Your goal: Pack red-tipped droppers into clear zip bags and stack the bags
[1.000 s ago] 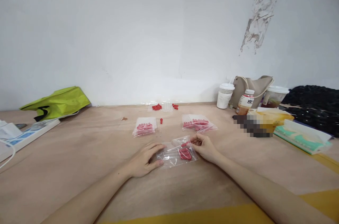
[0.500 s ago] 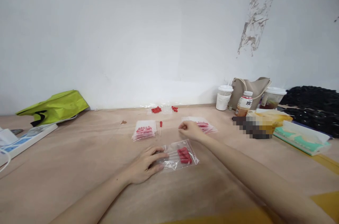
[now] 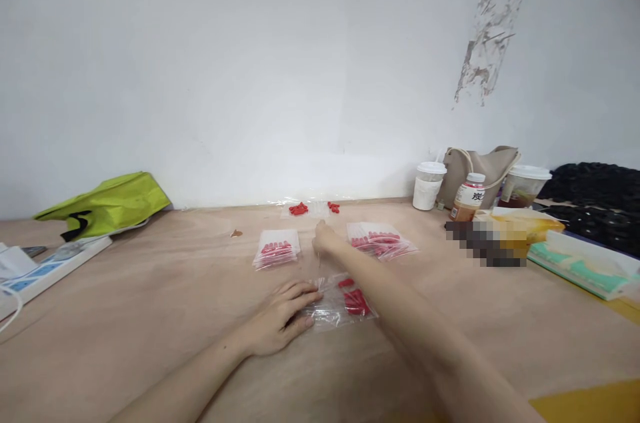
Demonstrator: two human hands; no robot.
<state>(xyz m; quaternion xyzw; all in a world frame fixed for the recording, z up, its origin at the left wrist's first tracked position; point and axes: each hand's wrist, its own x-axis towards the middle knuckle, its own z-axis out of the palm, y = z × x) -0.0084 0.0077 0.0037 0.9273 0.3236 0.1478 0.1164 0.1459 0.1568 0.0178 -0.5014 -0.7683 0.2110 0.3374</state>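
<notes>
The right hand point(image 3: 325, 238), in the head view, reaches out over the worktop point(image 3: 165, 303) with its fingers bunched together; a thin, clear stem point(image 3: 319, 260) points from beneath it toward 6 o'clock, but whether the fingers are clamped on it I cannot tell. The bag point(image 3: 333, 308) also lies at 6 o'clock from that hand, nearer the wearer, its long axis running roughly from 9 to 3. The left hand point(image 3: 284, 317) is the nearer one to it, spread with thumb and fingers apart, fingertips resting on its 9 o'clock edge. The bag is thin, glossy, crinkled film; plump, matt red bulbs point(image 3: 356, 303) sit at its 3 o'clock end, partly behind the right forearm. From the right hand, a neat stack point(image 3: 277, 249) of similar flat bags lies at 9 o'clock, a looser, fanned pile point(image 3: 383, 241) at 3. The worktop is smooth, tan and faintly streaked.
</notes>
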